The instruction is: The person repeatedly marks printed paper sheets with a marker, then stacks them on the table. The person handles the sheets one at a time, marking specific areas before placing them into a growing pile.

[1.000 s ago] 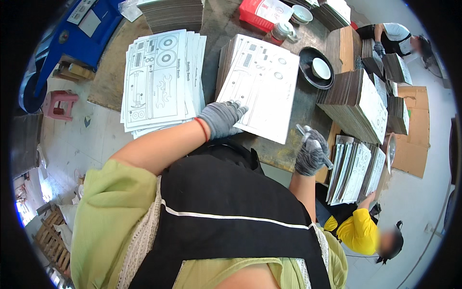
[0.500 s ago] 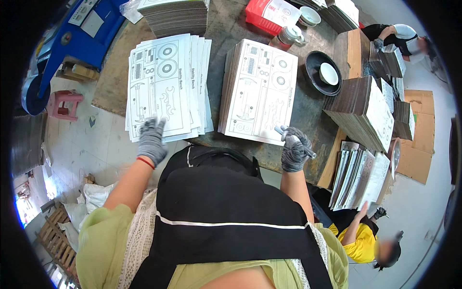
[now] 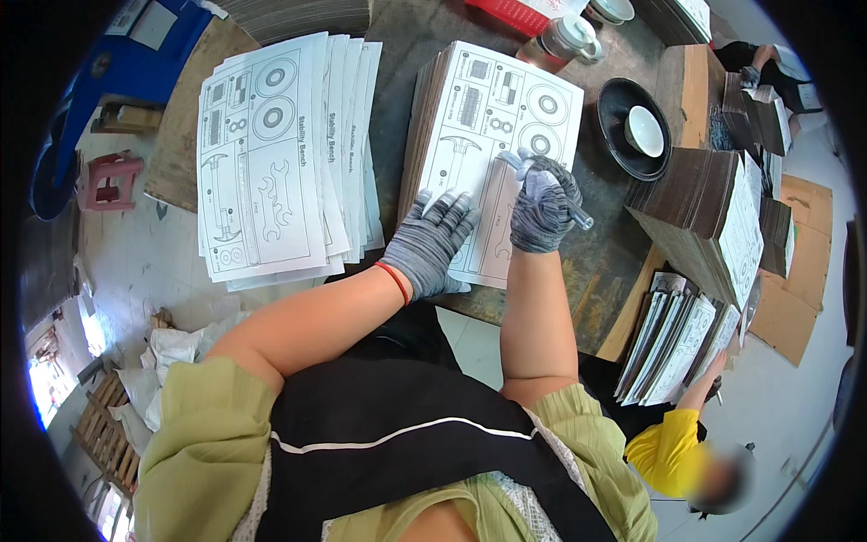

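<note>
A stack of cardboard boards topped with a white printed sheet (image 3: 506,117) lies on the worktable in front of me. My left hand (image 3: 432,242), in a grey knit glove, presses flat with spread fingers on the sheet's near corner. My right hand (image 3: 542,206), also gloved, is closed around a thin pen-like tool (image 3: 547,187) held over the same sheet. A fanned pile of white printed sheets (image 3: 280,163) lies to the left of the stack.
A black bowl with a white cup (image 3: 637,126) and a glass jar (image 3: 562,41) stand on the table (image 3: 605,262) behind the stack. Brown card stacks (image 3: 704,217) and upright printed boards (image 3: 673,339) sit right. A person in yellow (image 3: 673,447) works at lower right.
My left hand moved right from the fanned pile onto the sheet on the stack. My right hand rose from the table edge onto that sheet with the tool.
</note>
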Available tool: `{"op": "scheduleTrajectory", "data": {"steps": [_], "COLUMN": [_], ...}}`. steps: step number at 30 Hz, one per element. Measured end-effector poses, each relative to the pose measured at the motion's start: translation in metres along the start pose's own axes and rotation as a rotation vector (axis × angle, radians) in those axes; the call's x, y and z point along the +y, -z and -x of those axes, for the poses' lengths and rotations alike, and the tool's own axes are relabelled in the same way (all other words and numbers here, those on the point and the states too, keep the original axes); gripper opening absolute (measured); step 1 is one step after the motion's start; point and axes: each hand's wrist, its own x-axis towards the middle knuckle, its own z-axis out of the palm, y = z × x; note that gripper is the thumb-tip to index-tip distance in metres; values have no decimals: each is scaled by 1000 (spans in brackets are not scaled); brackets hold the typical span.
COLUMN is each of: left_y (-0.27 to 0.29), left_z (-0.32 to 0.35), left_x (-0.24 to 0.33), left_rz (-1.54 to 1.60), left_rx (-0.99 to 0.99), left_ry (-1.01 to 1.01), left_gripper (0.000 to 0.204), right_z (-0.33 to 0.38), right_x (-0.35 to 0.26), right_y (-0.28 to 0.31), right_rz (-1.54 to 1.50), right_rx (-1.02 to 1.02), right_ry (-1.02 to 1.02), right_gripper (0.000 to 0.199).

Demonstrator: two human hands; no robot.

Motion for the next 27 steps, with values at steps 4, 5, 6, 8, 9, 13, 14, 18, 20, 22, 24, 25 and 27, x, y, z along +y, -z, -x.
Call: {"op": "scheduleTrajectory", "data": {"steps": [4,5,6,8,9,13,14,18,20,22,24,25,27], "left_y": [2,0,-3,-2,-4,-23,-17,-5,-6,-2,-3,3,12], "left_z": [-3,-4,-4,-5,-5,-4,-3,1,1,3,4,5,12], "left_x": [2,2,1,3,4,2,3,11,8,12,10,10,13], "left_rz": [-1,-4,-7,-28,-32,-88,-51,-86,-76,-96,-75,-65,-45], "left_rx": [4,19,34,24,39,127,97,7,69,34,92,66,8], "left_ry": [6,15,21,25,20,44,42,62,35,12,-37,-44,-54], "left_gripper": [103,103,103,103,103,103,105,111,110,105,102,99,94], "right_z": [14,20,22,32,44,122,141,175,165,158,140,133,121], "right_x": [23,28,31,26,23,-13,-22,-19,-34,-23,-41,-60,-90], "right_y": [14,16,21,23,28,23,25,37,34,48,63,62,68], "right_rz": [309,539,543,519,486,861,907,914,913,766,215,138,71], "right_rx": [-160,-85,-139,-219,-243,-360,-425,-465,-465,-263,-238,-231,-217], "right_ry": [143,68,108,181,216,200,220,257,112,108,207,238,308], "right_gripper": [16,20,20,20,19,8,9,15,14,39,55,55,51]}}
